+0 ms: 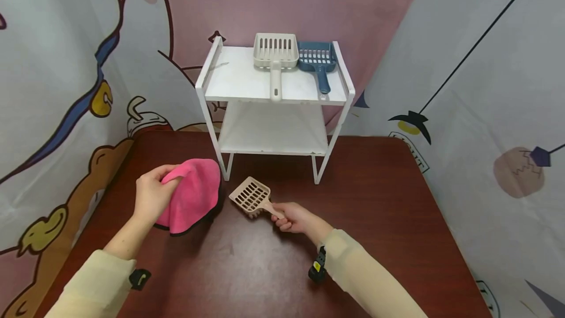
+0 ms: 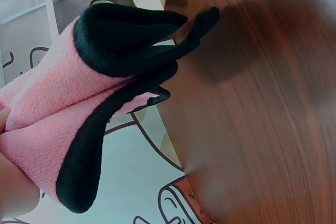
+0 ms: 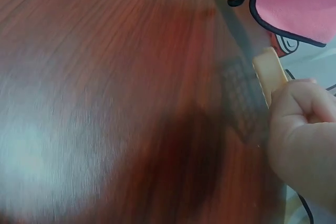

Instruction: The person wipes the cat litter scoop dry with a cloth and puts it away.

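My left hand (image 1: 153,194) pinches a pink cloth (image 1: 197,193) with black edging, held up at the left side of the table. In the left wrist view the cloth (image 2: 63,103) hangs in folds. My right hand (image 1: 300,218) grips the handle of a beige slotted litter scoop (image 1: 252,194), its slotted head pointing toward the cloth but apart from it. The right wrist view shows only a small beige part of the scoop (image 3: 271,72) beyond the right hand (image 3: 304,124), and the scoop's slotted shadow falls on the table.
A white two-tier rack (image 1: 236,77) stands at the back of the brown table (image 1: 375,220). On its upper shelf lie a cream litter scoop (image 1: 275,75) and a blue litter scoop (image 1: 321,66), side by side, handles toward me. Cartoon-printed curtains (image 1: 459,126) surround the table.
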### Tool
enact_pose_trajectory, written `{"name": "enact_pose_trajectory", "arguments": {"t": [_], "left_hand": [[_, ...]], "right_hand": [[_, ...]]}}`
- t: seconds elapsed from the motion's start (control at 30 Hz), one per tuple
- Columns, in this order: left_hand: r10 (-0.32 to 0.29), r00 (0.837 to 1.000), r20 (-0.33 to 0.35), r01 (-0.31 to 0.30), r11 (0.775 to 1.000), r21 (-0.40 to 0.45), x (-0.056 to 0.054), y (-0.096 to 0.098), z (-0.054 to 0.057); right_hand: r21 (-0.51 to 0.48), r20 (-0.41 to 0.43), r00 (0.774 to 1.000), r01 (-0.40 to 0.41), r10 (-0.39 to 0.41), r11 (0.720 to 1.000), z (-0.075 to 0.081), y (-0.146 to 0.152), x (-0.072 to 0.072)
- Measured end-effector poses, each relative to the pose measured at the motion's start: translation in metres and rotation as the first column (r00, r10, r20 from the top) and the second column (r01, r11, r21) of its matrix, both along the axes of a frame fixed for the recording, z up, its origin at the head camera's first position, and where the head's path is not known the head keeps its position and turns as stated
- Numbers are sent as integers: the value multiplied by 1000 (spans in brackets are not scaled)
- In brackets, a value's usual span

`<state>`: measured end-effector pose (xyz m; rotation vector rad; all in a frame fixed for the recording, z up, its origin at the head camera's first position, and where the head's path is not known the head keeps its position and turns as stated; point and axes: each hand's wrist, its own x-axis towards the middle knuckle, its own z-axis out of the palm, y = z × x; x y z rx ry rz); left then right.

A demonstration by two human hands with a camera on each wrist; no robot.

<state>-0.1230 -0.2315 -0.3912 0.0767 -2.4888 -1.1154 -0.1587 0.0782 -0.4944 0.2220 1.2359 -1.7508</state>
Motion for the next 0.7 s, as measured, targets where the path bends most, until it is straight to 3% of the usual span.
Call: {"name": "enact_pose_trajectory", "arguments": {"t": [0.2, 0.47, 0.7], "left_hand": [[-21, 1000, -21, 21, 1000, 4, -3, 6, 1], [-70, 996, -58, 70, 998, 5, -6, 19, 3], [-113, 994, -9, 113, 993, 23, -9, 35, 2]], "right_hand": [[-22, -41, 996, -78, 77, 997, 12, 18, 1], [10, -86, 989, -123, 123, 992, 27, 33, 2], [36, -97, 984, -147, 150, 989, 38, 36, 4]]}}
